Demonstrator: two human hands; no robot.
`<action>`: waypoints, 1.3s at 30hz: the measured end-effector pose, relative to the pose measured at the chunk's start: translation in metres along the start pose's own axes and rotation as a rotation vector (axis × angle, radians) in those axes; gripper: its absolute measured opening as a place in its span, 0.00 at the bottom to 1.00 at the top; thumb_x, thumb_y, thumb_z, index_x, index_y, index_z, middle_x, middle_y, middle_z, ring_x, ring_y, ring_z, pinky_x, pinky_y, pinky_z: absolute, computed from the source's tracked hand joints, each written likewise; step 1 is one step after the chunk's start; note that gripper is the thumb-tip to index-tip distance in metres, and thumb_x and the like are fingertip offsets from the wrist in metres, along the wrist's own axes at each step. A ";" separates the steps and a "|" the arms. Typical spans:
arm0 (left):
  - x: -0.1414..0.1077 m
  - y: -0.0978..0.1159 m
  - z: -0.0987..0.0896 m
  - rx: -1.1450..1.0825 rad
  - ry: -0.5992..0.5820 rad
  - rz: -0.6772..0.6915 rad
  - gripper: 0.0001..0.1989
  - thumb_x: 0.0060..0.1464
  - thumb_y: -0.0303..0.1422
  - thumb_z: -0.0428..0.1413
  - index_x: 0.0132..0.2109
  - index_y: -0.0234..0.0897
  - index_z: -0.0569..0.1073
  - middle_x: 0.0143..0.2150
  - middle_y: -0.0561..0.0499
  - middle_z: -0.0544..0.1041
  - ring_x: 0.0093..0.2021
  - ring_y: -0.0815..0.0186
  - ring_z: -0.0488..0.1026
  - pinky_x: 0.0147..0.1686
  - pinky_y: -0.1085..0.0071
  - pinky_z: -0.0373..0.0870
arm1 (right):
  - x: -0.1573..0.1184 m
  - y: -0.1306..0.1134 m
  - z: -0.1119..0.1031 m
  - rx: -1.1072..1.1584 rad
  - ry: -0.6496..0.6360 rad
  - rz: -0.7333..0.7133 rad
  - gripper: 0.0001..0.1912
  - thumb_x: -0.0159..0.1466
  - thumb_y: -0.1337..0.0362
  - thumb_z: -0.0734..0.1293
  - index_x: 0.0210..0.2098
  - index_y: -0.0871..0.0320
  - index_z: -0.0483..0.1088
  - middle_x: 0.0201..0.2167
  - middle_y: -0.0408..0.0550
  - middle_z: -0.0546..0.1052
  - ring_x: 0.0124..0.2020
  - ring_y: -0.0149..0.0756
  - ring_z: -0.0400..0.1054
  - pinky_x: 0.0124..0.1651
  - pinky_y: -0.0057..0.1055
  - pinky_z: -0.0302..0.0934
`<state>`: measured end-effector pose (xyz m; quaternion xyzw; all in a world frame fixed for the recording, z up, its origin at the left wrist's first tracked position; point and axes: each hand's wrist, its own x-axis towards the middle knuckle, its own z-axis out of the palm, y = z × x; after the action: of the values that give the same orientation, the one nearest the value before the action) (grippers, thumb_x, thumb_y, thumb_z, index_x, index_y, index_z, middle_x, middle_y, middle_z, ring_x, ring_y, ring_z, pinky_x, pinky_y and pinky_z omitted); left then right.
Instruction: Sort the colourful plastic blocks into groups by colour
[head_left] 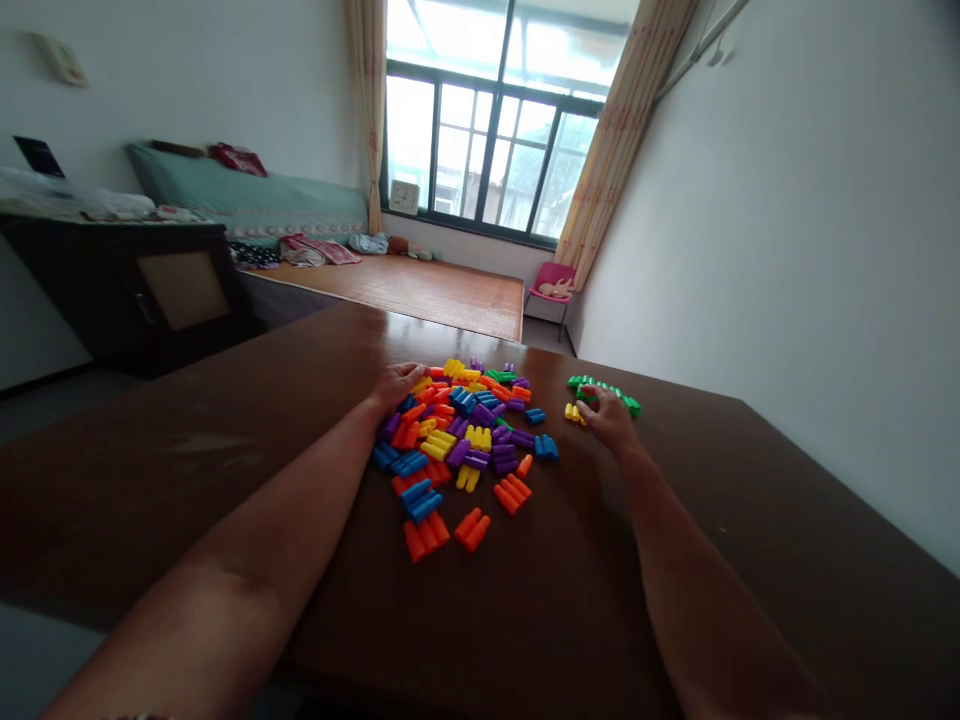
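A pile of plastic building blocks [478,437] in orange, yellow, blue and purple, with a few green ones, lies loose on the brown table [300,390]. My left hand [399,384] rests at the pile's far left edge, fingers stretched towards orange pieces and holding nothing I can make out. Right of the pile, several green blocks [626,403] lie close together in a row. My right hand [609,418] reaches over their near side with its fingers apart. Beside its fingertips a yellow block [574,413] lies on the table; the fingers partly cover the green row.
Orange blocks [425,537] lie nearest me, in front of the pile. Beyond the table stands a low bed [435,290] with a mat. A pink chair [553,280] is by the curtain, and a dark cabinet [120,290] stands at the left.
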<state>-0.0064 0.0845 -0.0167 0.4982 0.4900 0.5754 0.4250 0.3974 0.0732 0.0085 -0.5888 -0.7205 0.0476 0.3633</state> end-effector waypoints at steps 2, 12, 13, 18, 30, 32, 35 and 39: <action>-0.001 0.000 0.000 0.009 -0.003 0.009 0.22 0.38 0.49 0.63 0.34 0.33 0.79 0.27 0.50 0.79 0.28 0.64 0.73 0.26 0.73 0.67 | -0.007 -0.044 0.009 0.150 -0.177 -0.180 0.15 0.61 0.59 0.64 0.45 0.57 0.74 0.40 0.50 0.78 0.35 0.35 0.71 0.41 0.34 0.66; -0.005 0.006 0.003 0.020 0.036 -0.007 0.20 0.39 0.46 0.64 0.33 0.32 0.79 0.25 0.49 0.78 0.27 0.62 0.74 0.25 0.72 0.67 | -0.052 -0.130 0.043 0.062 -0.477 -0.543 0.21 0.60 0.52 0.68 0.49 0.54 0.73 0.41 0.50 0.76 0.46 0.41 0.66 0.48 0.37 0.62; -0.004 0.004 0.003 0.019 0.030 -0.008 0.20 0.39 0.46 0.64 0.33 0.33 0.79 0.25 0.49 0.79 0.27 0.62 0.74 0.26 0.72 0.67 | -0.051 -0.128 0.043 0.078 -0.481 -0.533 0.21 0.60 0.52 0.68 0.49 0.54 0.73 0.41 0.50 0.76 0.45 0.41 0.67 0.48 0.37 0.62; 0.001 -0.001 0.000 0.010 -0.014 0.016 0.22 0.40 0.48 0.63 0.35 0.33 0.79 0.27 0.49 0.79 0.27 0.64 0.73 0.26 0.72 0.66 | -0.047 -0.123 0.046 0.131 -0.483 -0.459 0.22 0.55 0.53 0.72 0.46 0.57 0.74 0.39 0.50 0.74 0.41 0.39 0.67 0.45 0.37 0.62; 0.003 -0.007 -0.004 0.030 -0.035 0.026 0.26 0.39 0.51 0.63 0.37 0.32 0.79 0.30 0.48 0.80 0.28 0.64 0.74 0.26 0.73 0.67 | -0.032 -0.109 0.048 0.247 -0.291 -0.417 0.11 0.59 0.61 0.67 0.41 0.55 0.74 0.39 0.47 0.73 0.41 0.35 0.67 0.46 0.33 0.62; 0.003 -0.005 -0.003 0.033 -0.035 0.025 0.27 0.39 0.51 0.63 0.38 0.32 0.79 0.30 0.47 0.80 0.28 0.64 0.74 0.27 0.73 0.68 | -0.016 -0.079 0.037 0.155 -0.117 -0.302 0.13 0.61 0.61 0.65 0.43 0.57 0.74 0.42 0.51 0.74 0.42 0.39 0.67 0.48 0.36 0.62; 0.002 -0.004 -0.002 0.045 -0.028 0.033 0.27 0.38 0.51 0.63 0.37 0.31 0.80 0.29 0.47 0.80 0.28 0.64 0.73 0.27 0.73 0.68 | -0.002 -0.019 0.025 -0.108 0.031 -0.131 0.19 0.62 0.64 0.62 0.51 0.59 0.71 0.48 0.57 0.74 0.50 0.46 0.64 0.53 0.44 0.58; 0.002 -0.003 -0.003 0.073 -0.019 0.050 0.26 0.39 0.51 0.62 0.36 0.32 0.80 0.29 0.48 0.80 0.28 0.65 0.73 0.26 0.74 0.67 | -0.006 0.030 0.031 -0.343 -0.047 -0.063 0.23 0.62 0.63 0.62 0.57 0.57 0.66 0.55 0.55 0.72 0.58 0.52 0.57 0.56 0.50 0.54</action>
<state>-0.0093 0.0867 -0.0194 0.5307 0.4940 0.5628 0.3968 0.4038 0.0882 -0.0320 -0.6181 -0.7442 -0.0736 0.2422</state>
